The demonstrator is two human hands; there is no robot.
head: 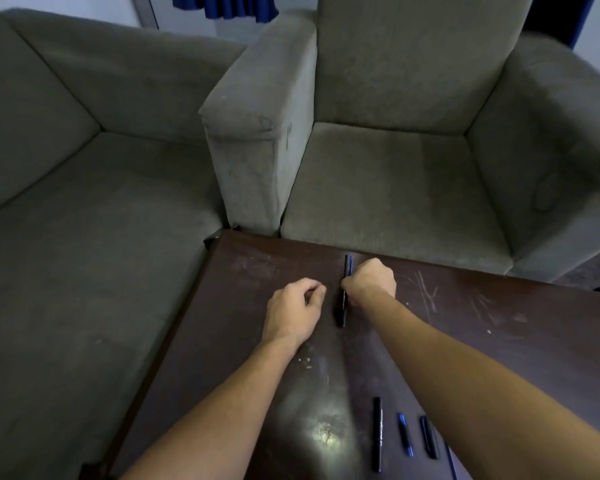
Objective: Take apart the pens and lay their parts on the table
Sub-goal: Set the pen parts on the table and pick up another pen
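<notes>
A whole black pen (344, 299) with a blue clip lies lengthwise near the far edge of the dark wooden table (243, 306). My right hand (371, 280) is curled around its middle, and the pen's two ends stick out above and below my fingers. My left hand (297, 308) hovers just left of the pen with loosely curled fingers and holds nothing. Near the front edge lie loose parts: a long black barrel (377, 434), a short blue piece (405, 434) and a black cap with a blue clip (429, 437), partly under my right forearm.
A grey sofa (84, 220) stands to the left of the table and a grey armchair (395, 168) behind it, both pressed against the table's edges. The tabletop is scratched, with a bright glare patch (323, 434) near the front.
</notes>
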